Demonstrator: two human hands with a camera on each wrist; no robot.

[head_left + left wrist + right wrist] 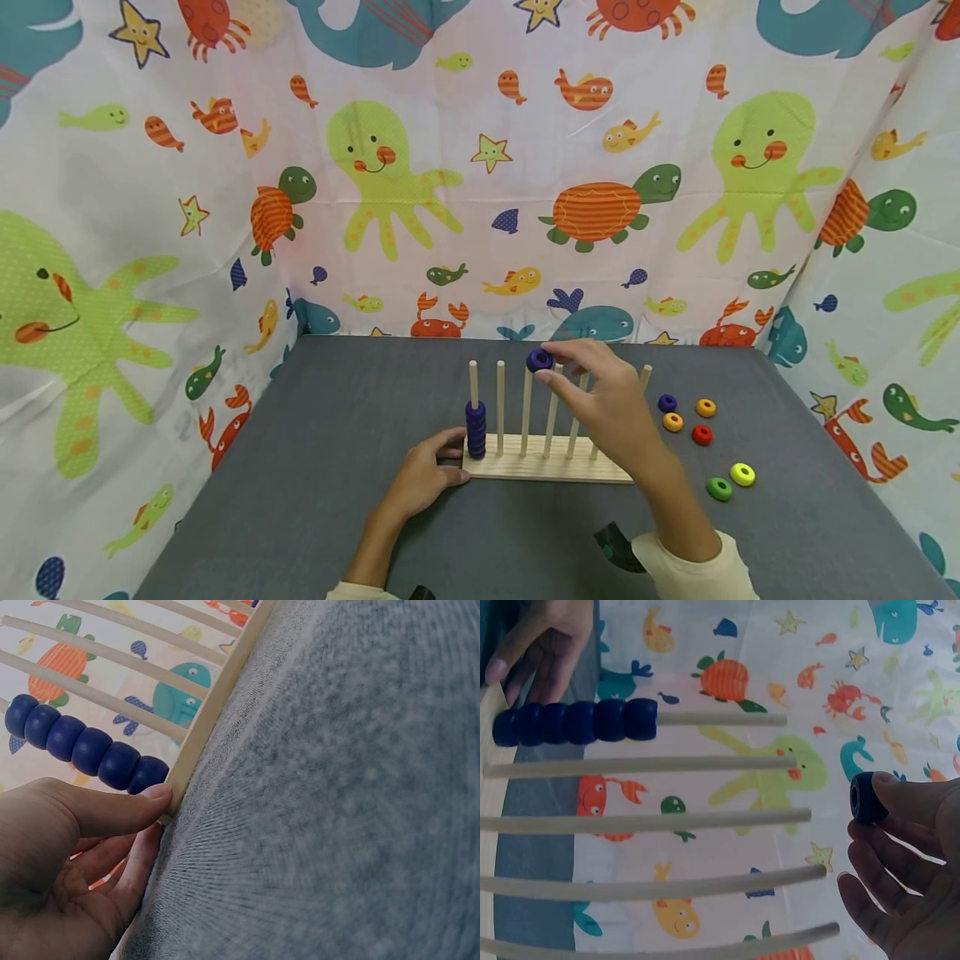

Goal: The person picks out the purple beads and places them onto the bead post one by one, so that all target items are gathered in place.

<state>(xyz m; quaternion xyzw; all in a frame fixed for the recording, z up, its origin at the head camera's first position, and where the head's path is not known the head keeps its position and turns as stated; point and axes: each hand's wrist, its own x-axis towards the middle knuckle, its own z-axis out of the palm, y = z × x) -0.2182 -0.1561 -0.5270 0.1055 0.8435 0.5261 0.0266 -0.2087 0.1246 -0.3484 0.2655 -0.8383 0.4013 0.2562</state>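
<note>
A wooden rack with a flat base and a row of upright pegs stands on the grey table. Several dark blue beads are stacked on its leftmost peg, and the top of that peg is bare. My left hand grips the base's left end between thumb and fingers. Between thumb and fingertips, my right hand pinches a dark blue bead, its hole showing. In the right wrist view this bead is beyond the peg tips, apart from them. The right hand hides some of the pegs in the head view.
Right of the rack lie loose beads: a blue bead, two orange beads, a red bead, a yellow bead and a green bead. A cloth printed with sea animals rises behind and beside the table.
</note>
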